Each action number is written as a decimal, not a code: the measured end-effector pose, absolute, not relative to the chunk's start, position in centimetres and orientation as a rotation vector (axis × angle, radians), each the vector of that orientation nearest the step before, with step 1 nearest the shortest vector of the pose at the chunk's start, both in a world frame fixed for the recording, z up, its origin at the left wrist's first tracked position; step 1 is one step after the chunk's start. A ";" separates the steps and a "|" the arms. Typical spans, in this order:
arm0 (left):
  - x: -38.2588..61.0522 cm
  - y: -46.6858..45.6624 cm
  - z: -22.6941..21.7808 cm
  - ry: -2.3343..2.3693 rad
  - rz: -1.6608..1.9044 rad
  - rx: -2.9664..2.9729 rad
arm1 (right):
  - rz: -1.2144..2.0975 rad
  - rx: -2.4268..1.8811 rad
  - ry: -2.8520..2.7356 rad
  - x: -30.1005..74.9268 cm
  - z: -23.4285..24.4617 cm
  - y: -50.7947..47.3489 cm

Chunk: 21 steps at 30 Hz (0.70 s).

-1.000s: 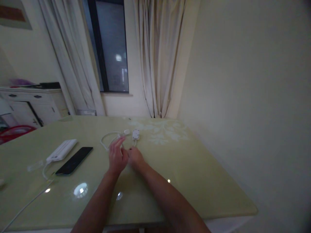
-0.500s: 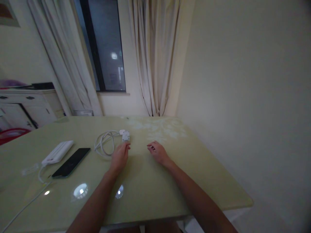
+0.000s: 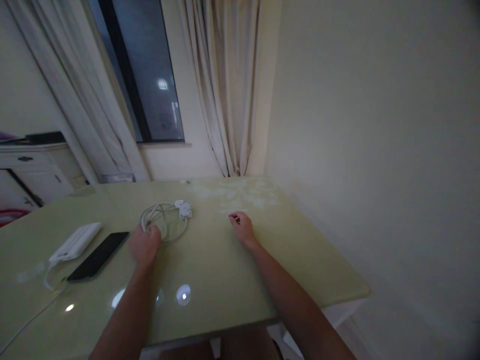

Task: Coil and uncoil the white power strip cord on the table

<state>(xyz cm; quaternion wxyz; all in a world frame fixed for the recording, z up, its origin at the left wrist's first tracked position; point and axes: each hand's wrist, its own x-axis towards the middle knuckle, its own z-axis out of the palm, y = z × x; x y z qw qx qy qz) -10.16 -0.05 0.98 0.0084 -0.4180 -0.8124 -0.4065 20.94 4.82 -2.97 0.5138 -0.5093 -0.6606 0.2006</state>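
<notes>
white cable [image 3: 144, 214] lies coiled left of frame centre, reaching up and right from the nearer left hand [image 3: 144, 244], whose grip i can't tell, the right hand [image 3: 243, 228] loosely curled, narrowly parted, well apart.

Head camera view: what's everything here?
Cable: 1, white, coiled on table
Block: 1, white, beside cable
Plug: 1, white, at block
Phone: 1, black, left of cable
Slab: 1, white, beside phone
Cord: 1, white, near left
Table: 1, pale green, centre
Window: 1, dark, back
Curtains: 2, cream, flanking window
Cabinet: 1, white, left
Partial item: 1, red, left edge
Flat item: 1, black, atop cabinet
Left hand: 1, at cable
Right hand: 1, over table
</notes>
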 end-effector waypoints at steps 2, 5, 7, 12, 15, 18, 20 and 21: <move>-9.8 0.4 0.7 -2.602 -1.182 -1.532 | 0.542 -1.224 -1.475 20.9 -3.0 5.5; -7.2 0.2 0.5 -2.512 -1.077 -1.812 | 0.658 -1.246 -1.323 21.1 -3.1 6.2; -5.1 -0.1 0.3 -2.436 -1.030 -1.999 | 0.726 -1.255 -1.246 21.6 -3.2 6.4; -2.6 -0.5 -0.7 -2.161 -1.156 -2.463 | 0.660 -1.275 -1.210 23.3 -3.0 6.2; -3.0 -0.3 -1.3 -1.990 -1.390 -2.757 | 0.567 -1.308 -1.282 23.8 -2.9 6.0; -3.6 0.0 -1.5 -1.952 -1.673 -2.752 | 0.547 -1.325 -1.373 23.7 -2.8 5.6; -3.9 0.2 -1.4 -2.010 -1.708 -2.563 | 0.524 -1.326 -1.415 23.3 -2.7 5.3; -4.1 0.3 -1.3 -2.047 -1.664 -2.452 | 0.511 -1.323 -1.438 23.2 -2.6 5.1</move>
